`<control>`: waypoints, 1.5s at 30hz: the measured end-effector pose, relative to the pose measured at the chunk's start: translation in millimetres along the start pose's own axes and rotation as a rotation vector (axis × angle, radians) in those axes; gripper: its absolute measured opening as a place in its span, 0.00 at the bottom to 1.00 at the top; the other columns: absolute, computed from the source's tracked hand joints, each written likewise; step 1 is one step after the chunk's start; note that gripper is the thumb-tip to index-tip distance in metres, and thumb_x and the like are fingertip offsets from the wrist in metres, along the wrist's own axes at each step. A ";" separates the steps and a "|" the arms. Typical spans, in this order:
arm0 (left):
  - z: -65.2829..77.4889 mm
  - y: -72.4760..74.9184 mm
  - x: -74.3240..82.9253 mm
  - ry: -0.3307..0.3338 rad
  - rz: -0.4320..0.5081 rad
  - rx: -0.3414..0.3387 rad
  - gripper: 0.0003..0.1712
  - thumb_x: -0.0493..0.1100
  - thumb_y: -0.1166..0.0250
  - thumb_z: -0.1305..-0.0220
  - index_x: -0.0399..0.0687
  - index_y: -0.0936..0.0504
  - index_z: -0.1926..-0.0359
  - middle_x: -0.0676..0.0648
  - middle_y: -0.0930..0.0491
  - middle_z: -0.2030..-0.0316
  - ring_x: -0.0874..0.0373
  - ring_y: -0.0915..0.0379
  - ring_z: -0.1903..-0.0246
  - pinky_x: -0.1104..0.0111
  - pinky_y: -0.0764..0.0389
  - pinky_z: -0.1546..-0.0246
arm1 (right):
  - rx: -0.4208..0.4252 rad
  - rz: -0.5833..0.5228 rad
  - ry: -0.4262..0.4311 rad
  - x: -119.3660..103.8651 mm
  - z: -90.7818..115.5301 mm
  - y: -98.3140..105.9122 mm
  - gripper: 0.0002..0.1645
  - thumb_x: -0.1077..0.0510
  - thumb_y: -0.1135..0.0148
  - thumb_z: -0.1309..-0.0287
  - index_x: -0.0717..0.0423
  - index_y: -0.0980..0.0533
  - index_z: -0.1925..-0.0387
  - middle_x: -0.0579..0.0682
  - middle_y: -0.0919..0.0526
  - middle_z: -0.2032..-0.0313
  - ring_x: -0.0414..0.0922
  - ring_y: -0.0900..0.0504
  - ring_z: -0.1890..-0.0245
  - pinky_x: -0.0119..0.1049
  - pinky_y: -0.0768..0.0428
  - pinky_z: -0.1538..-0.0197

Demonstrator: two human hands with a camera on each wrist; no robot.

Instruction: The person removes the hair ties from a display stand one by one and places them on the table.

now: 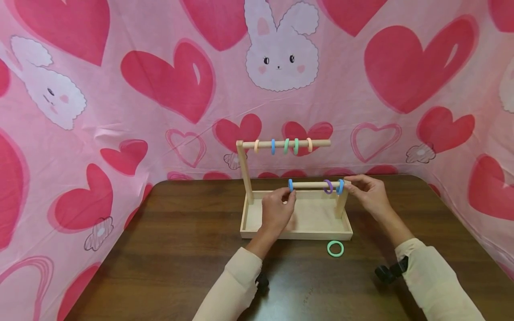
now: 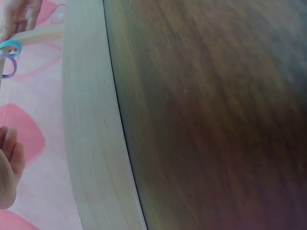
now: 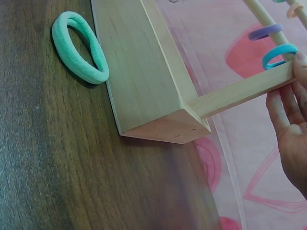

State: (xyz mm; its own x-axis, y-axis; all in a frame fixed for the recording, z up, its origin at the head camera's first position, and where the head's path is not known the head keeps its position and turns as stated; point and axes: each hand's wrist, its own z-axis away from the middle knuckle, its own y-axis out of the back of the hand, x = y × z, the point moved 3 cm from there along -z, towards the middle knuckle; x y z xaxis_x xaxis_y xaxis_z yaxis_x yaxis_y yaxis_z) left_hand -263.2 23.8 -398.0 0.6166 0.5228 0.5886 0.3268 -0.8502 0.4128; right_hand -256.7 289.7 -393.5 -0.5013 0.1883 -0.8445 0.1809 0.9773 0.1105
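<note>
The surface point(image 1: 180, 249) carried a wooden stand point(image 1: 246, 174) near its far edge, right of the middle, with a shallow tray point(image 1: 297, 235) as its base. Above the tray ran an upper bar point(image 1: 303, 143), threaded with five rings, and a lower bar point(image 1: 309, 184), whose free end pointed towards the surface's left edge. The person's right hand point(image 1: 371, 196) gripped the top of the right post point(image 1: 341, 206), thumb in front and fingers behind, apparently to steady it. The left hand point(image 1: 278, 209) pinched a blue ring point(image 1: 291, 185) at the lower bar's free end; whether the bar had passed through it could not be told. A purple ring point(image 3: 265, 32) and a second blue ring point(image 3: 283, 48) hung near the post. A green ring point(image 3: 62, 45) lay on the surface, on the near-edge side of the tray's front right corner. The step in hand looked like threading; the next move seemed to call for sliding the pinched ring rightward, squarely aligned, then releasing it.
</note>
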 end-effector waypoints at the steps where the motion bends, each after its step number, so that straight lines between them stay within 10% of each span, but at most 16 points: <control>1: 0.2 0.4 -0.4 0.003 0.003 0.001 0.05 0.37 0.30 0.37 0.39 0.10 0.66 0.46 0.10 0.70 0.58 0.13 0.72 0.73 0.14 0.67 | 0.000 0.001 0.000 0.0 0.0 0.0 0.20 0.75 0.35 0.41 0.47 0.12 0.61 0.26 0.12 0.68 0.24 0.20 0.72 0.18 0.24 0.70; 28: 9.3 6.0 -2.5 0.218 0.120 -0.065 0.08 0.39 0.32 0.34 0.38 0.09 0.65 0.44 0.11 0.74 0.63 0.21 0.76 0.76 0.21 0.71 | 0.012 0.060 -0.022 -1.5 1.4 0.5 0.11 0.73 0.34 0.41 0.61 0.14 0.59 0.23 0.14 0.68 0.25 0.23 0.73 0.20 0.27 0.72; 41: 13.9 -1.1 -4.3 0.450 0.418 -0.152 0.08 0.34 0.34 0.36 0.31 0.12 0.64 0.34 0.12 0.71 0.47 0.12 0.73 0.77 0.17 0.71 | 0.011 0.042 -0.012 -0.6 1.2 0.5 0.13 0.74 0.34 0.41 0.58 0.13 0.60 0.24 0.13 0.68 0.25 0.23 0.73 0.20 0.27 0.72; 45: 16.7 -4.8 -4.3 0.560 0.541 -0.174 0.08 0.31 0.35 0.36 0.26 0.13 0.62 0.30 0.13 0.68 0.57 0.15 0.76 0.73 0.13 0.68 | 0.012 0.040 -0.013 -0.5 1.3 0.4 0.12 0.74 0.34 0.41 0.59 0.13 0.60 0.24 0.13 0.68 0.25 0.23 0.73 0.20 0.27 0.72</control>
State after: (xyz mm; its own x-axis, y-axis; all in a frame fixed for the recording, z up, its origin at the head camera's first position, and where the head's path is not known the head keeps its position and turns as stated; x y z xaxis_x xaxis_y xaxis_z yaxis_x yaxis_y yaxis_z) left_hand -255.4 24.5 -414.1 0.1912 0.0333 0.9810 -0.0595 -0.9972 0.0455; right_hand -255.3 289.8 -393.7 -0.4824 0.2259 -0.8463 0.2107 0.9677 0.1382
